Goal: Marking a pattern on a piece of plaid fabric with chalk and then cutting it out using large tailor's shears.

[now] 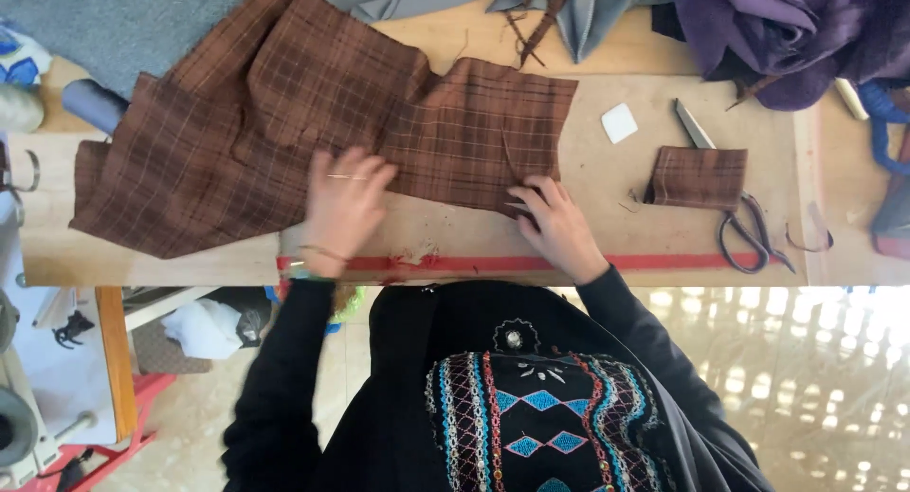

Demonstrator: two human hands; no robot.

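brown plaid cloth pinned flat under two hands

brown plaid cloth (284, 132) lies spread across the wooden counter (607, 227), its lower edge nearest the person. the left hand (343, 208) presses flat on that edge, fingers spread, gripping nothing. the right hand (557, 225) rests well apart from it at the cloth's lower right corner, fingertips on the hem; whether it pinches the fabric or only presses is hard to tell. a red strip (664, 262) runs along the counter's near rim. farther right sit a small folded plaid piece (700, 177) and scissors (749, 228) partly beneath it, with a white chalk square (619, 122) beyond. grey fabric (569, 9) and purple fabric (777, 27) are heaped at the far edge. likely risk: the left part overhangs the counter, so its weight could drag the cloth askew if either hand lifts.
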